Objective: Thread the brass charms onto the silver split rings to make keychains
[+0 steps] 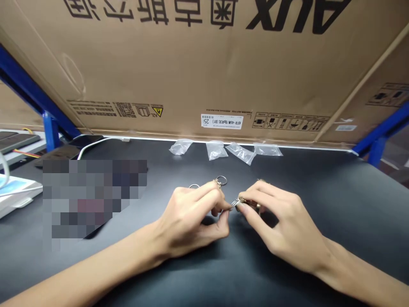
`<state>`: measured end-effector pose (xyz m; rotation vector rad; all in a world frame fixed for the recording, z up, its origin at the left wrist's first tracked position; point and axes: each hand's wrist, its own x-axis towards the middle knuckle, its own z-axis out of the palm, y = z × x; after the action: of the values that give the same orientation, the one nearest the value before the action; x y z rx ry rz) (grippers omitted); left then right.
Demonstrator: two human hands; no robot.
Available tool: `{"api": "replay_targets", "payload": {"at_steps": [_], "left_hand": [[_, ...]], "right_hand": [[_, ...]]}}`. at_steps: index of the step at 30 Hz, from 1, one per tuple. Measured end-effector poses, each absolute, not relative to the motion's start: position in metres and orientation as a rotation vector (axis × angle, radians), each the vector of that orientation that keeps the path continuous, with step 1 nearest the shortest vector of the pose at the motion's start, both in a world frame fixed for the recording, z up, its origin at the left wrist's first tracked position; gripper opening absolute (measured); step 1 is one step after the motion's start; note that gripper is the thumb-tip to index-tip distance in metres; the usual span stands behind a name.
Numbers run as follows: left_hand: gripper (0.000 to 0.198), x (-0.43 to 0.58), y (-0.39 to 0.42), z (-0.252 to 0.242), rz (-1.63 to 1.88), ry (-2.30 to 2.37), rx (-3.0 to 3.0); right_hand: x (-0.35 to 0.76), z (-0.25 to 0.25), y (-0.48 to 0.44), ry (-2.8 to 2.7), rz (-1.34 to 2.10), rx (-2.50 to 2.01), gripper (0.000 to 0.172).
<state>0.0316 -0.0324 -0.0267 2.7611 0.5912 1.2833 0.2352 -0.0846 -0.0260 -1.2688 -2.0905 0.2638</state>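
My left hand (198, 215) is closed, thumb and forefinger pinching one side of a silver split key ring (235, 202). My right hand (281, 217) is closed on a brown and gold-coloured keychain (252, 204) at the ring's other side; its fingers hide much of it. Just beyond the left knuckles lies another key ring (221, 180) with a short gold-coloured chain. A further ring (194, 186) shows partly behind the left hand. Something small and gold-coloured peeks out behind the right fingers, too covered to name.
Several clear plastic bags (216, 150) lie along the back of the black tabletop (204, 277), before a large cardboard box (191, 72). A white cable (96, 143) and a blurred-out area are at the left. Blue frame posts (51, 132) flank the table.
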Motion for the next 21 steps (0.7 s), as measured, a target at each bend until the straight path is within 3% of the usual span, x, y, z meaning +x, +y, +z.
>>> {"api": "replay_targets", "payload": {"at_steps": [5,9,21], "left_hand": [[0.013,0.033,-0.033,-0.028,1.106,0.652,2.539],[0.012,0.032,-0.032,-0.026,0.925,0.703,2.255],[0.006,0.034,-0.037,-0.026,0.868,0.746,2.065]], "right_hand": [[0.241,-0.030,-0.083,-2.158,-0.091,-1.220,0.014],[0.244,-0.029,-0.081,-2.169,-0.124,-1.226,0.016],[0.229,-0.020,-0.081,-1.987,0.954,-1.287,0.022]]}}
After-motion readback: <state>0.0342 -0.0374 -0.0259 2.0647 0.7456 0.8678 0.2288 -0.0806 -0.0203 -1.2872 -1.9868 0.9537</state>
